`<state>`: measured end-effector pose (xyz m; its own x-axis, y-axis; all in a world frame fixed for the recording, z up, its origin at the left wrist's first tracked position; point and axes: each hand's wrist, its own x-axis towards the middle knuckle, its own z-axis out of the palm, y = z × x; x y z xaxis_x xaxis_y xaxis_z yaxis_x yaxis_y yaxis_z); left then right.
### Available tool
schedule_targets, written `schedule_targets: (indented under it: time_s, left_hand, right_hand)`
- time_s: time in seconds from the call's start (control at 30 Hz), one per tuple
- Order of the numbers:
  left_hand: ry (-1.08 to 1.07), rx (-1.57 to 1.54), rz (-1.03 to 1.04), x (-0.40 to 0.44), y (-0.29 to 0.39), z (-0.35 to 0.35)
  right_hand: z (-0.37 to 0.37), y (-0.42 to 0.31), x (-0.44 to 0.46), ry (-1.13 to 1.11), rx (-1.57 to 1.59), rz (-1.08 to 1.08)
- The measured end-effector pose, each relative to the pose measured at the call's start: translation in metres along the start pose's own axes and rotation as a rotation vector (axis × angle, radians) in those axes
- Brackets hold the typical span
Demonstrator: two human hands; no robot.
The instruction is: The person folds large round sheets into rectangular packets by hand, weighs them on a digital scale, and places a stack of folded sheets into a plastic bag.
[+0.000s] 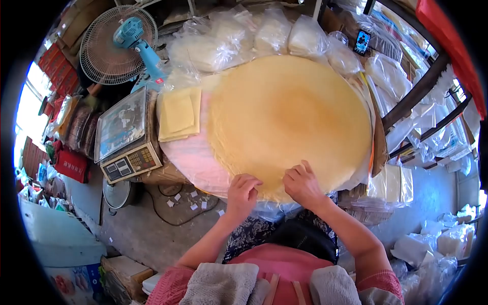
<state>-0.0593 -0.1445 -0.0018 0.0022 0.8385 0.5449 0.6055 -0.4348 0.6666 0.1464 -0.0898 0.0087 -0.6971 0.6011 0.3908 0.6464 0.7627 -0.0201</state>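
A wide, thin round yellow flatbread, browner toward its right of centre, lies on top of what looks like a stack on a pink cloth. My left hand is at its near edge, fingers curled and closed on the rim. A short way to the right, my right hand pinches the same near edge, one finger raised. The fingertips of both hands are partly hidden, so how much of the edge they hold does not show. Folded yellow square sheets lie left of the flatbread.
A digital scale stands at the left, with a blue fan behind it. Clear plastic bags line the back. A lit phone stands back right, near a dark metal frame. A pot sits on the floor.
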Motion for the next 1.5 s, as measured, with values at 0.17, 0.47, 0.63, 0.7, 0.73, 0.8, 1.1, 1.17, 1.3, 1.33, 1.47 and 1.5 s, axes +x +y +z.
schedule_targets:
  time_s: [0.17, 0.47, 0.63, 0.7, 0.73, 0.8, 1.1, 1.17, 1.3, 1.33, 1.47, 1.5]
  left_hand:
    - [0.006, -0.059, -0.005, -0.009, 0.012, 0.006]
    - [-0.078, -0.099, -0.011, -0.021, 0.024, 0.013]
    - [-0.131, -0.149, -0.147, -0.023, 0.026, 0.011]
    - [-0.139, -0.217, -0.271, -0.019, 0.026, 0.014]
    - [-0.148, -0.262, -0.353, -0.014, 0.027, 0.015]
    - [-0.169, -0.319, -0.431, -0.003, 0.024, 0.02]
    - [-0.164, -0.153, -0.125, 0.021, 0.004, 0.05]
    - [-0.146, -0.024, 0.03, 0.023, 0.008, 0.051]
    - [-0.299, 0.175, 0.169, 0.014, 0.014, 0.057]
    - [-0.392, 0.28, 0.199, 0.007, 0.004, 0.063]
    - [-0.381, 0.327, 0.234, 0.007, 0.009, 0.063]
    - [-0.374, 0.334, 0.238, 0.008, 0.01, 0.063]
  right_hand:
    - [-0.012, -0.009, 0.0, 0.001, 0.007, 0.022]
    - [0.006, 0.003, 0.001, 0.036, 0.076, 0.03]
    - [-0.002, 0.034, 0.012, -0.073, 0.612, 0.393]
    - [-0.012, 0.045, 0.018, -0.134, 0.776, 0.562]
    - [-0.016, 0.049, 0.02, -0.165, 0.857, 0.645]
    - [-0.019, 0.053, 0.022, -0.256, 0.85, 0.698]
    - [-0.011, -0.001, 0.002, -0.002, 0.033, 0.218]
    - [-0.005, 0.016, 0.007, -0.078, 0.139, 0.313]
    - [0.008, 0.061, 0.032, -0.267, 0.219, 0.337]
    - [0.012, 0.076, 0.042, -0.125, 0.228, 0.342]
    - [-0.052, 0.132, 0.099, 0.278, 0.272, 0.465]
    - [-0.08, 0.135, 0.111, 0.341, 0.21, 0.509]
